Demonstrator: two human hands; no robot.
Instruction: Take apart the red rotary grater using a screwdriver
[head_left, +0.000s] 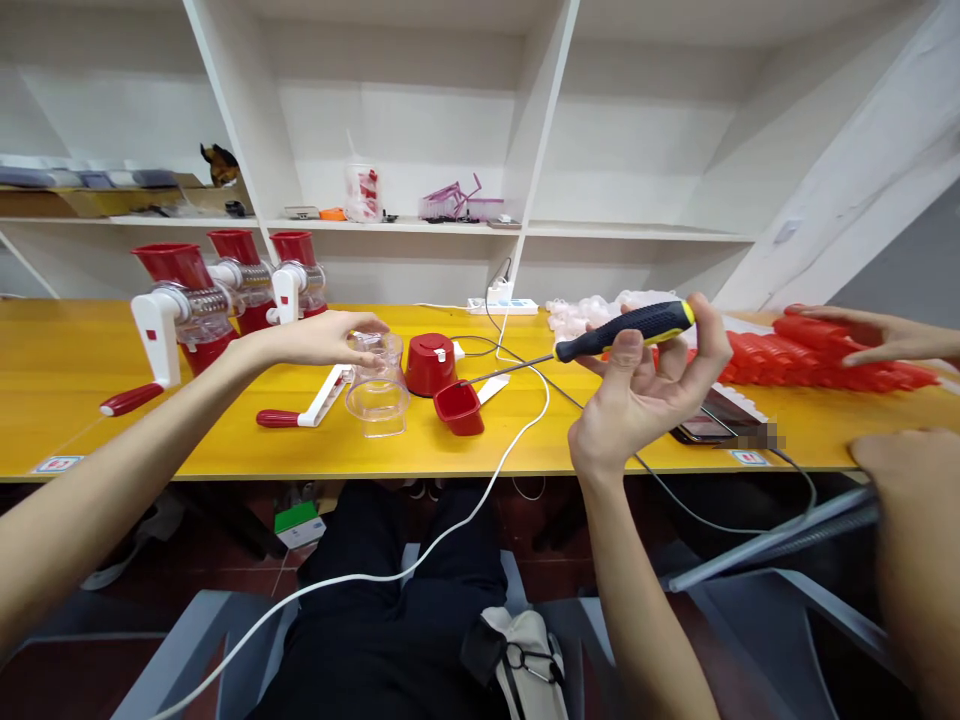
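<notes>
My right hand [645, 385] is closed on a screwdriver [630, 332] with a black and yellow handle, raised above the table. Its thin shaft points left and down, and the tip appears close to a red plastic hopper [459, 408]; contact cannot be told. My left hand [337, 340] has thumb and fingers apart at the far end of a clear plastic housing [379, 400], which rests on the table. Left of the housing lies a white crank with a red handle [279, 418]. A red round base [431, 364] stands between the housing and the hopper.
Assembled red-and-white rotary graters [174, 300] stand at the left. A co-worker's hand [877, 332] touches stacked red parts [780, 357] at the right. Clear parts [592, 312], a power strip [517, 306] and a phone [701, 425] lie on the table. A white cable [517, 425] crosses its front edge.
</notes>
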